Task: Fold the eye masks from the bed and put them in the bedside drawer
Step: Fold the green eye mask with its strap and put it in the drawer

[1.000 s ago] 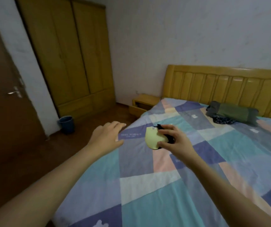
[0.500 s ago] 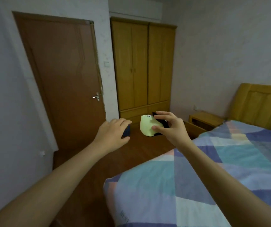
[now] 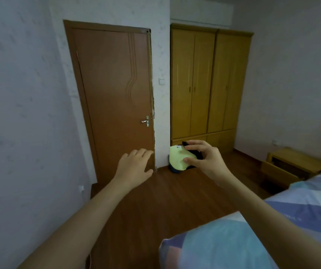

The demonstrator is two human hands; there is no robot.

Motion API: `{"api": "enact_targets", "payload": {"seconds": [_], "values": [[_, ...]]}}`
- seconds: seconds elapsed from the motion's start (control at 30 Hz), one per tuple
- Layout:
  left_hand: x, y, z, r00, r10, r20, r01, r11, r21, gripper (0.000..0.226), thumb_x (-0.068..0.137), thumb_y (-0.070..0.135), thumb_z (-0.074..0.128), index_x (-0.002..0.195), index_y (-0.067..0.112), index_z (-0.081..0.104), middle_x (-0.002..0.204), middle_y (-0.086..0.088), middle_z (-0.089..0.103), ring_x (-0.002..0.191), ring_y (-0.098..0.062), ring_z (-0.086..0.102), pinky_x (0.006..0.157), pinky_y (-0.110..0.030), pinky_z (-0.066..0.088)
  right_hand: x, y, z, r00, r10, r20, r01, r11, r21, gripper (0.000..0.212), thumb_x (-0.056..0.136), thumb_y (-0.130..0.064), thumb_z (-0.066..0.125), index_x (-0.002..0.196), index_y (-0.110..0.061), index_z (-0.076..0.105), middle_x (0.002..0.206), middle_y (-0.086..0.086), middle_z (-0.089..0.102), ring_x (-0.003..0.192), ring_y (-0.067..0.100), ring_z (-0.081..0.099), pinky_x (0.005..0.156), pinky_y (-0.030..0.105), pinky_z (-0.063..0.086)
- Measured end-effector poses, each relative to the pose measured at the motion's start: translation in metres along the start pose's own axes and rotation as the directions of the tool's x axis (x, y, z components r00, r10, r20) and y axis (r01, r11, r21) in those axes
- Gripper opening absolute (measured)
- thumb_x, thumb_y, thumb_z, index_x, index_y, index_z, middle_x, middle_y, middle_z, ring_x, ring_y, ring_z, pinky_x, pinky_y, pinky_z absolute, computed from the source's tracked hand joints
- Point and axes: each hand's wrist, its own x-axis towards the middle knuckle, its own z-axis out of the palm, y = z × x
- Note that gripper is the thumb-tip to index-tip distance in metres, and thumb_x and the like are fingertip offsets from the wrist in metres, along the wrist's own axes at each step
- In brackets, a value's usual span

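Right hand pinches folded eye mask mid-air over the floor, thumb under, fingers curled on top. Left hand hangs loose, empty. Mask looks light, soft, floppy; best gripped across the fold. Bedside drawer stands pulled out, well right.

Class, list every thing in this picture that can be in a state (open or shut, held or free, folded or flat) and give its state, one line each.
Brown wooden room door: shut.
Yellow wooden wardrobe: doors shut.
Yellow wooden bedside drawer: pulled open.
Pale yellow and black eye mask: folded, held in the air.
Right hand: fingers and thumb pinch the eye mask.
Left hand: fingers relaxed, holding nothing.
Dark blue bin: on the floor, mostly hidden behind the mask.
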Motion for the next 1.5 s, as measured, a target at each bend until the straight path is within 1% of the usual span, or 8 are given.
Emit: {"api": "enact_targets", "payload": {"seconds": [0.33, 0.47, 0.6, 0.67, 0.8, 0.97, 1.17, 1.5], "values": [[0.136, -0.116, 0.077, 0.999, -0.039, -0.019, 0.040, 0.998, 0.051, 0.062, 0.088, 0.044, 0.054, 0.143, 0.025, 0.033, 0.143, 0.004, 0.043, 0.127, -0.018, 0.043, 0.095, -0.038, 0.038, 0.189, 0.079, 0.097, 0.997, -0.050, 0.066, 0.044, 0.995, 0.088, 0.037, 0.072, -0.014, 0.080, 0.107, -0.019, 0.071, 0.119, -0.015, 0.058, 0.106, -0.008, 0.053, 0.082, 0.012, 0.053], [0.190, -0.172, 0.113, 0.999, -0.054, -0.008, 0.054, 0.997, 0.056, 0.062, 0.089, 0.043, 0.054, 0.144, 0.024, 0.031, 0.145, 0.003, 0.041, 0.129, -0.018, 0.041, 0.098, -0.038, 0.037, 0.258, 0.113, 0.143, 0.995, -0.042, 0.086, 0.029, 0.988, 0.150, 0.038, 0.072, -0.012, 0.079, 0.108, -0.017, 0.070, 0.121, -0.012, 0.058, 0.110, -0.001, 0.055, 0.077, 0.009, 0.052], [0.254, -0.227, 0.160, 0.999, -0.034, -0.015, 0.035, 0.996, 0.085, 0.063, 0.089, 0.043, 0.054, 0.144, 0.024, 0.031, 0.145, 0.002, 0.042, 0.128, -0.019, 0.042, 0.097, -0.039, 0.037, 0.327, 0.155, 0.184, 0.992, -0.088, 0.090, 0.084, 0.995, 0.054, 0.036, 0.072, -0.013, 0.079, 0.106, -0.020, 0.070, 0.122, -0.013, 0.057, 0.108, -0.020, 0.047, 0.080, 0.002, 0.046], [0.293, -0.251, 0.184, 1.000, -0.013, -0.011, 0.014, 0.998, 0.066, 0.062, 0.089, 0.043, 0.053, 0.144, 0.024, 0.031, 0.145, 0.002, 0.041, 0.130, -0.019, 0.041, 0.099, -0.040, 0.036, 0.357, 0.176, 0.196, 0.995, -0.076, 0.058, 0.075, 0.997, 0.021, 0.035, 0.072, -0.013, 0.079, 0.106, -0.021, 0.071, 0.123, -0.012, 0.057, 0.109, -0.021, 0.046, 0.085, 0.007, 0.048], [0.372, -0.280, 0.229, 0.998, 0.061, 0.032, -0.062, 0.997, 0.036, 0.062, 0.088, 0.043, 0.053, 0.143, 0.024, 0.032, 0.145, 0.002, 0.042, 0.129, -0.020, 0.041, 0.100, -0.041, 0.036, 0.410, 0.208, 0.206, 1.000, 0.007, 0.009, -0.007, 0.999, -0.033, 0.034, 0.075, -0.011, 0.077, 0.108, -0.016, 0.070, 0.125, -0.008, 0.055, 0.117, 0.004, 0.051, 0.096, 0.029, 0.051], [0.471, -0.280, 0.284, 0.981, 0.194, 0.010, -0.193, 0.980, -0.039, 0.061, 0.089, 0.043, 0.052, 0.143, 0.026, 0.032, 0.142, 0.002, 0.044, 0.126, -0.020, 0.043, 0.096, -0.039, 0.038, 0.467, 0.254, 0.188, 0.997, 0.069, -0.039, -0.074, 0.988, -0.138, 0.034, 0.078, -0.013, 0.075, 0.112, -0.013, 0.069, 0.130, -0.007, 0.052, 0.123, 0.012, 0.048, 0.097, 0.038, 0.051], [0.602, -0.239, 0.347, 0.939, 0.342, -0.028, -0.343, 0.932, -0.115, 0.060, 0.089, 0.045, 0.052, 0.143, 0.026, 0.032, 0.142, 0.003, 0.044, 0.125, -0.020, 0.044, 0.092, -0.037, 0.038, 0.542, 0.344, 0.141, 0.987, 0.078, -0.143, -0.108, 0.970, -0.216, 0.033, 0.077, -0.013, 0.076, 0.109, -0.013, 0.070, 0.129, -0.008, 0.052, 0.120, 0.009, 0.050, 0.084, 0.015, 0.053], [0.801, -0.140, 0.418, 0.833, 0.540, -0.123, -0.554, 0.811, -0.188, 0.060, 0.091, 0.046, 0.050, 0.144, 0.027, 0.030, 0.144, 0.005, 0.041, 0.127, -0.019, 0.041, 0.091, -0.036, 0.037, 0.645, 0.462, 0.046, 0.940, 0.124, -0.318, -0.208, 0.946, -0.248, 0.032, 0.076, -0.013, 0.077, 0.107, -0.017, 0.070, 0.125, -0.007, 0.055, 0.113, 0.001, 0.052, 0.080, 0.004, 0.046]]}}
